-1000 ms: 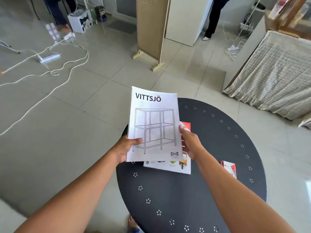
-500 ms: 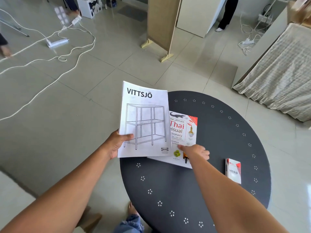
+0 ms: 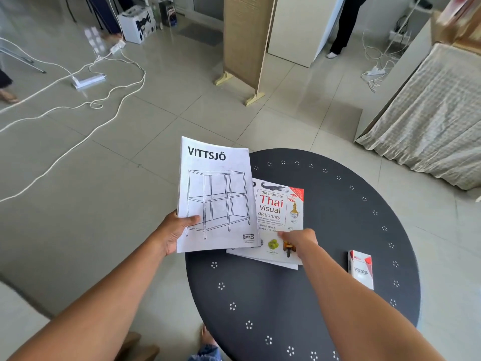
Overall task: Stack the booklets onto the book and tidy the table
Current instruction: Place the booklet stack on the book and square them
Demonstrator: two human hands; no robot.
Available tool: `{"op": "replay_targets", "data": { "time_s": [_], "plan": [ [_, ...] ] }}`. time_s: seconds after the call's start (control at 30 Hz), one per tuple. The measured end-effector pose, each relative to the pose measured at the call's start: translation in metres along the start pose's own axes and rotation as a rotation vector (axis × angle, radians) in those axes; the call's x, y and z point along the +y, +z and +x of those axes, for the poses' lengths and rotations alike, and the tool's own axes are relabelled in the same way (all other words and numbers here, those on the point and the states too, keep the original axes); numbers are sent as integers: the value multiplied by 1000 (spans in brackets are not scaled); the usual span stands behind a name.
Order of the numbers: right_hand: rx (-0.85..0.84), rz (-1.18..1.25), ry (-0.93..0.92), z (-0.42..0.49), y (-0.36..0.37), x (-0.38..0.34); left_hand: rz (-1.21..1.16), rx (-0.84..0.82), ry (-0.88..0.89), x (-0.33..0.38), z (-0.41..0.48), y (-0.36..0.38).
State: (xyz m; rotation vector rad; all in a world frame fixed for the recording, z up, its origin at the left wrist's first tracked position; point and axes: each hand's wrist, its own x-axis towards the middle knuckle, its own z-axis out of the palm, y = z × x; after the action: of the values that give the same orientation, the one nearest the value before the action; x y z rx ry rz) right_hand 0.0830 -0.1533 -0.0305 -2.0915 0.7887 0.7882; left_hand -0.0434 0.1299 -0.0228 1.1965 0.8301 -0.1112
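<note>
A white booklet titled VITTSJÖ [image 3: 217, 196] with a drawing of a shelf is held by its lower left corner in my left hand [image 3: 174, 231], above the left edge of the round black table [image 3: 338, 230]. The Thai visual dictionary book [image 3: 279, 209] lies flat on the table, partly under the booklet's right side. My right hand [image 3: 299, 239] rests on the book's lower cover with its fingers curled and a fingertip pointing left. White pages show under the book's near edge.
A small red and white VESS box [image 3: 361, 269] lies on the table's right side. White cables and a power strip [image 3: 88, 80] run over the tiled floor at left. A wooden screen [image 3: 246, 45] stands behind the table, a cloth-covered piece [image 3: 437, 118] at right. A person's legs [image 3: 343, 27] stand far back.
My right hand let go of the booklet and came down onto the book. My left hand now holds the booklet alone and has shifted it to the left, uncovering the book.
</note>
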Motion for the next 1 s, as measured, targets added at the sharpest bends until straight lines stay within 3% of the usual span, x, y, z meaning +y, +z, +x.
{"op": "replay_targets", "data": {
  "time_s": [0.3,0.5,0.73,1.0],
  "plan": [
    [-19,216,-105,-6,-14,2,22,-34,11,18,0,5],
    [-22,326,-297,-23,-56,-7,60,-38,53,36,1,3],
    [24,423,-360,-38,-108,-18,109,-28,101,50,13,-5],
    [-124,539,-402,-56,-121,-33,67,-150,32,45,20,27]
  ]
}}
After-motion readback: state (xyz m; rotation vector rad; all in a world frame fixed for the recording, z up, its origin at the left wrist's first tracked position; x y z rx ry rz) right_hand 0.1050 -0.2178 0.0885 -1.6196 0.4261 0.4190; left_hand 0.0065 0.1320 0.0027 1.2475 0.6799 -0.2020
